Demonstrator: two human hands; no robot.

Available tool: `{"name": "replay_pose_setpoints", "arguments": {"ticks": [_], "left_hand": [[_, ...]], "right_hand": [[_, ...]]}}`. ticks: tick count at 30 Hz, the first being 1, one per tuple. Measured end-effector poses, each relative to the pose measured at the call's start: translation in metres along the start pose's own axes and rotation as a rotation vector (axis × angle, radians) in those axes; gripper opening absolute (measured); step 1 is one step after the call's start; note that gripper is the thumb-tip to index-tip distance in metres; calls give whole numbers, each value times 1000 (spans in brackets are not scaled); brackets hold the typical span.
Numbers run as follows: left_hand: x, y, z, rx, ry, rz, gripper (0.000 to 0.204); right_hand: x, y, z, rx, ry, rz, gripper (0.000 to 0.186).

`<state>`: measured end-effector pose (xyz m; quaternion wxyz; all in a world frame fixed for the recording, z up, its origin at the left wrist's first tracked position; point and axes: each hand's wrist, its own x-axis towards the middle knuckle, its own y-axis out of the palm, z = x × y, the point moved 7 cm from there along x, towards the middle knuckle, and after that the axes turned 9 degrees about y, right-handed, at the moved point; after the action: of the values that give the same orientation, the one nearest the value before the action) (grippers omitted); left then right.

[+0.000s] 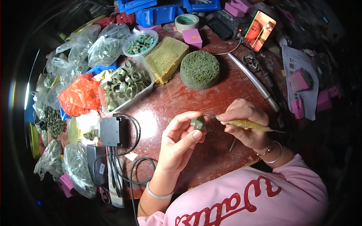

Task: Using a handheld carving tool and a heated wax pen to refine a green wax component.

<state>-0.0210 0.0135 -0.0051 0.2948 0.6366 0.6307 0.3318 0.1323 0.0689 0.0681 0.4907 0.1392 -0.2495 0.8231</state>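
Note:
Near the middle of the table, my left hand (pixel 177 141) pinches a small dark green ring (pixel 197 123) between thumb and fingers; it resembles the wax rings in the tub. My right hand (pixel 249 113) is closed around a carving tool (pixel 245 123) with a yellow wrapped handle. One thin metal end of the tool points left, at or very close to the ring's upper side; whether it touches, I cannot tell. The other end, a spike, sticks out to the right of my hand.
Beyond my hands sit a round green block (pixel 200 69), a yellow foam block (pixel 166 58) and a clear tub of green rings (pixel 126 84). Left are a black box with cables (pixel 111 132) and several plastic bags (pixel 79 167). At right lie a metal rod (pixel 252 81) and a propped phone (pixel 260 31).

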Motion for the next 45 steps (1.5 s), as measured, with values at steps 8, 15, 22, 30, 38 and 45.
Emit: {"name": "replay_pose_setpoints", "arguments": {"ticks": [8,15,22,30,38,45], "left_hand": [[1,2,-2,165,50,-4,42],[2,3,-5,241,117,41,41],[0,-3,-2,278,53,-92,46],[4,6,-7,570,215,-67,39],[3,3,-2,556,115,24,39],[0,2,3,361,59,-39,41]], "right_hand": [[2,12,-8,117,70,179,19],[-5,14,-26,335,347,178,19],[-10,2,-33,351,405,78,19],[4,12,-1,-254,51,85,30],[-7,20,-2,-259,75,93,28],[-4,18,-7,-210,161,111,24]]}}
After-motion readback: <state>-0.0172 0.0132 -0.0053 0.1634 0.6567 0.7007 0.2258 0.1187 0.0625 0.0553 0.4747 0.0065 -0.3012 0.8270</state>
